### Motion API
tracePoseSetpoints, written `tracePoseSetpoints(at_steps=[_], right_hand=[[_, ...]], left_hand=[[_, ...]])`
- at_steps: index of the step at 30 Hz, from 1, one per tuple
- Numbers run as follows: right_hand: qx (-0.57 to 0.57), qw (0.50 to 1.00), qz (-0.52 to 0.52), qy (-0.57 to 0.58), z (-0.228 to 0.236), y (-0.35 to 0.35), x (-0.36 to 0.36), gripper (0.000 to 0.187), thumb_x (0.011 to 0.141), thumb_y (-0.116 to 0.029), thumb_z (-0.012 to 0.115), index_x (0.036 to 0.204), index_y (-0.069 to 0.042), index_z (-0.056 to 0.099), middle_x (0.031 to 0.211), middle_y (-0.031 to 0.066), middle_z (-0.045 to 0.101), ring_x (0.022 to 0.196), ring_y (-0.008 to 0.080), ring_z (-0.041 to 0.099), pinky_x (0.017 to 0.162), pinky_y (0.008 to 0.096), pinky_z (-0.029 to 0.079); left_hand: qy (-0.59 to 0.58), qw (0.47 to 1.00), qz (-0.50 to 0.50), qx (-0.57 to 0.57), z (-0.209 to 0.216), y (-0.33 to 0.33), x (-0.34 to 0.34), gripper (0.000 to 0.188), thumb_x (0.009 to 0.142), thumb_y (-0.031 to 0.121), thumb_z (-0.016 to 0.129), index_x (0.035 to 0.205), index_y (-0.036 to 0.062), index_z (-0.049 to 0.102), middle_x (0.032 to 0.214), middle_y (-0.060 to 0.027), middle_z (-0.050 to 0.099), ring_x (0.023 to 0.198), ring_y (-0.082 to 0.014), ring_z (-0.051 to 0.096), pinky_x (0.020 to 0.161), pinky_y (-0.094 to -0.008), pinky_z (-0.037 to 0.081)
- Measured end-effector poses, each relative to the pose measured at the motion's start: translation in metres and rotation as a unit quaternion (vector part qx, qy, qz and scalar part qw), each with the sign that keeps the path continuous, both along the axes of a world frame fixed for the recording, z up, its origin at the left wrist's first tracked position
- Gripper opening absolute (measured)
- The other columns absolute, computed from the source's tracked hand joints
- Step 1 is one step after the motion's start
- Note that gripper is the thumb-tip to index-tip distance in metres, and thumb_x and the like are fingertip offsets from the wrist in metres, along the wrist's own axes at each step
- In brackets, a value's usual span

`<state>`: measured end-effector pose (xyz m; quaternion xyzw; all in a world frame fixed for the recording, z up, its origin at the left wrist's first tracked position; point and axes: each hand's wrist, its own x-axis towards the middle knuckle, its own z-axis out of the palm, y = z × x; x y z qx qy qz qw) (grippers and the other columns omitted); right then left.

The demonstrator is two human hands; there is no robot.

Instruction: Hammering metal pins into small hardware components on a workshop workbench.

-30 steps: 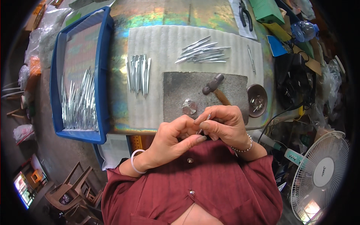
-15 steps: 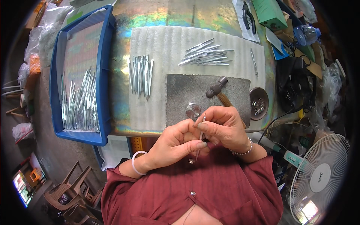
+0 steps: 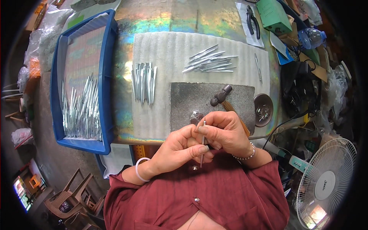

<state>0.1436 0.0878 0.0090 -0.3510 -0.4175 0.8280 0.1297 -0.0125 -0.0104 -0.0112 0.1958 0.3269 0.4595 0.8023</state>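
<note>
One slim metal rod point(image 3: 203, 139), pinched in the grip of left hand point(image 3: 184, 147) and right hand point(image 3: 226, 132), protrudes at both ends by the tabletop's point(image 3: 123, 115) near edge.

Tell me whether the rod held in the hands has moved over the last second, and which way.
Yes: the rod has its upper end shifted left, nearer the disc on the dark mat.
</note>
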Motion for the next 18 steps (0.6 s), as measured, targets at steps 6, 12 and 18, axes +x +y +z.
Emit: tracePoseSetpoints(at_steps=[6, 12, 18], right_hand=[[0.051, 0.997, -0.051, 0.042, -0.004, -0.003, -0.002, 0.007, 0.090, -0.003, 0.058, 0.094, 0.003, 0.061, 0.069, 0.0045, 0.061, 0.049, 0.0031, 0.048, 0.043, 0.0171, 0.037], [0.278, 0.953, 0.111, 0.052, 0.001, -0.007, -0.008, 0.035, 0.082, 0.003, 0.065, 0.115, 0.003, 0.053, 0.099, 0.0124, 0.066, 0.077, 0.0135, 0.065, 0.069, 0.0240, 0.052], [0.488, 0.866, 0.014, -0.107, 0.011, 0.022, 0.037, 0.046, 0.078, -0.004, 0.069, 0.120, -0.003, 0.051, 0.100, 0.0127, 0.064, 0.085, 0.0210, 0.065, 0.075, 0.0302, 0.051]], left_hand=[[-0.032, 0.995, 0.097, -0.004, -0.007, -0.011, -0.012, 0.016, 0.093, 0.007, 0.055, 0.106, 0.0008, 0.047, 0.087, -0.0121, 0.066, 0.076, -0.0186, 0.067, 0.066, -0.0256, 0.054], [-0.165, 0.933, 0.321, 0.010, -0.005, -0.007, -0.040, 0.013, 0.093, 0.010, 0.055, 0.100, -0.0011, 0.055, 0.077, -0.0078, 0.058, 0.069, -0.0160, 0.058, 0.061, -0.0241, 0.048], [0.552, 0.742, 0.360, 0.125, 0.018, 0.021, -0.076, 0.008, 0.090, 0.003, 0.058, 0.090, -0.0036, 0.062, 0.076, -0.0015, 0.057, 0.065, -0.0034, 0.049, 0.057, -0.0174, 0.039]])
